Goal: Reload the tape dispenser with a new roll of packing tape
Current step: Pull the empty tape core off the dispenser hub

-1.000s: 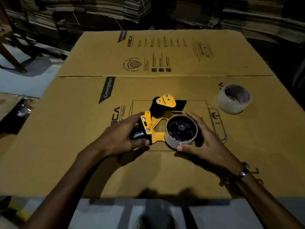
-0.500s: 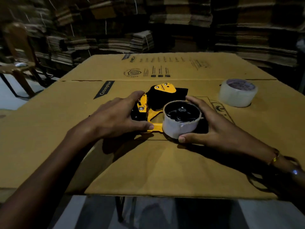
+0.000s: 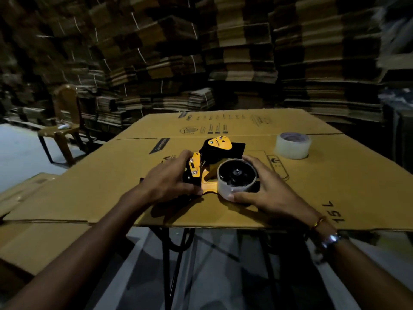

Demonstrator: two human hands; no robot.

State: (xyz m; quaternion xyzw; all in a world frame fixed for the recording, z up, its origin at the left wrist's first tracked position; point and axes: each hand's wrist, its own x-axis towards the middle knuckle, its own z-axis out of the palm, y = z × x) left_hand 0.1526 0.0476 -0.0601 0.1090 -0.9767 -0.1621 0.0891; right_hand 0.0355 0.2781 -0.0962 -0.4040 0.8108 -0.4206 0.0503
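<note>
A yellow and black tape dispenser (image 3: 212,159) lies flat on a sheet of cardboard (image 3: 223,126) that covers the table. On its black hub sits a nearly spent roll core (image 3: 228,189), pale and thin-walled. My left hand (image 3: 169,180) grips the dispenser's black handle end. My right hand (image 3: 266,186) wraps the core from the right, thumb at its front and fingers behind it. A fresh roll of clear packing tape (image 3: 292,145) stands apart at the far right of the cardboard.
Stacks of flattened cartons (image 3: 223,52) fill the wall behind the table. A brown chair (image 3: 63,121) stands at the left on the pale floor. More cardboard (image 3: 33,238) lies lower at the left. The table's dark legs (image 3: 174,253) show beneath the near edge.
The camera has tilted upward, so the carton stacks and chair came into sight. Both hands keep the same hold on the dispenser and the core.
</note>
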